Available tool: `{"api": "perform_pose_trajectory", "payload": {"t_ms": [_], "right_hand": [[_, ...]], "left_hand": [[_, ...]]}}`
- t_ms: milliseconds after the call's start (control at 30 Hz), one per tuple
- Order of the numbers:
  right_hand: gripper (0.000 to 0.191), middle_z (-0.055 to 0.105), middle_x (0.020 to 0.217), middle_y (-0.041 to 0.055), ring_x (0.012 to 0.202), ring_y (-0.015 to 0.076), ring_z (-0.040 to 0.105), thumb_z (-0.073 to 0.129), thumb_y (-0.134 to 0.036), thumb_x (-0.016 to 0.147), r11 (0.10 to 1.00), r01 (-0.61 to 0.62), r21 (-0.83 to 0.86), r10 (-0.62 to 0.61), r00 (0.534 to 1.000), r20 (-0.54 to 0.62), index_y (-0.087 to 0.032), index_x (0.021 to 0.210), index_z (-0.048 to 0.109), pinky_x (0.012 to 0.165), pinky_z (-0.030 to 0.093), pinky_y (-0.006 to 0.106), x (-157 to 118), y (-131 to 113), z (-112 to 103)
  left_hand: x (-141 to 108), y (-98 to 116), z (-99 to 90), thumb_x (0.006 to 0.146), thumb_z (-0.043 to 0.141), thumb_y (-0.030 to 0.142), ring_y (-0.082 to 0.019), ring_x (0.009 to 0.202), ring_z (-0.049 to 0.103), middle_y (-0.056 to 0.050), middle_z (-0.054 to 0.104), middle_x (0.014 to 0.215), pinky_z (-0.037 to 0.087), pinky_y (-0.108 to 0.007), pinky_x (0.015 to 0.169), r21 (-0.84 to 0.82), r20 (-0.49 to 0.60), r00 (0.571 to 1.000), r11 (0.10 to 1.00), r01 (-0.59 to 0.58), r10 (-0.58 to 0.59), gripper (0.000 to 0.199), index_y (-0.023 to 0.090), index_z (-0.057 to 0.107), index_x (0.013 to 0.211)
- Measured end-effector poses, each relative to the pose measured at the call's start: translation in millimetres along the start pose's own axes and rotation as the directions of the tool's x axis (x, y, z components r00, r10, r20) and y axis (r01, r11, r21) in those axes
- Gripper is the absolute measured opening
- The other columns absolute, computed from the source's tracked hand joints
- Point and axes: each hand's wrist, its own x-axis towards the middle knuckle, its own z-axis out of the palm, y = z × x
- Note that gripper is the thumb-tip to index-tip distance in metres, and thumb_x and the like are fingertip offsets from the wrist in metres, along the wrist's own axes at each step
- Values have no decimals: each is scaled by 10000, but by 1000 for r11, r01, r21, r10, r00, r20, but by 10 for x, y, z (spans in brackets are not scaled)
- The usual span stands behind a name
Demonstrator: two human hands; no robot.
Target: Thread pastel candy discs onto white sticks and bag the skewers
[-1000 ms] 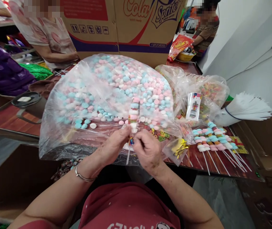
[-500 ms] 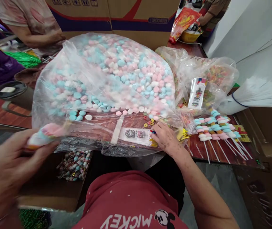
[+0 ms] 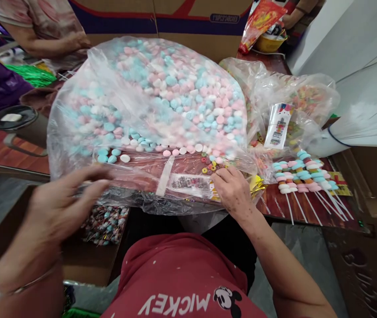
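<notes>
Mug [image 3: 31, 128] and green tinsel [image 3: 31, 76] well left of the grip, carton [image 3: 201, 39] beyond it, red packet [image 3: 261, 22] and yellow basket [image 3: 270, 44] beyond and right.

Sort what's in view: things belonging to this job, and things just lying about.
Apparently in use: printed wrapper by the right hand; bagged pastel candies; ring candies; candy skewers; white sticks.

Apparently just lying about: lidded mug; brown cloth; red packet; yellow basin.

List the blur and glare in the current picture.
Head view: left hand heavily blurred, right hand much sharper. Head view: whitish glare across the plastic bag. Head view: white bundle near the right edge looks washed out.
</notes>
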Motion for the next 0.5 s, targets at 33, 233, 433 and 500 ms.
{"api": "perform_pose_trajectory", "payload": {"t_ms": [33, 233, 433, 500], "right_hand": [[237, 644, 913, 54, 881, 208, 487, 431, -183, 987, 1000, 28, 7, -27, 998, -53, -197, 914, 655, 825, 408, 355, -12, -41, -42], [213, 678, 929, 69, 888, 213, 535, 456, -182, 969, 960, 199, 199, -138, 949, -284, -222, 999, 662, 791, 411, 382, -82, -162, -202], [410, 624, 1121, 106, 937, 215, 587, 598, -276, 877, 802, -36, 597, 223, 944, -243, -205, 1272, 515, 814, 496, 380, -147, -82, -158], [368, 632, 1044, 79, 852, 180, 591, 607, -268, 868, 717, -101, 690, 267, 954, -137, -197, 1223, 534, 744, 502, 319, -162, -75, -149]], "left_hand": [[85, 114, 169, 904, 502, 480, -252, 974, 675, 27, 726, 1041, 531, -382, 869, -13, 66, 996, 998, -58, 59, 311, 270, 615, 1104], [364, 825, 1015, 813, 649, 278, -268, 873, 620, -87, 676, 868, 473, -407, 821, -280, 269, 867, 895, -347, 420, 127, 175, 618, 880], [398, 879, 1116, 849, 548, 150, -131, 620, 486, 20, 542, 659, 346, -242, 593, -454, 423, 810, 869, -198, 405, 129, 180, 545, 723], [400, 866, 1098, 843, 551, 151, -123, 610, 468, 30, 533, 650, 331, -235, 582, -486, 430, 809, 858, -168, 402, 111, 180, 554, 736]]}}
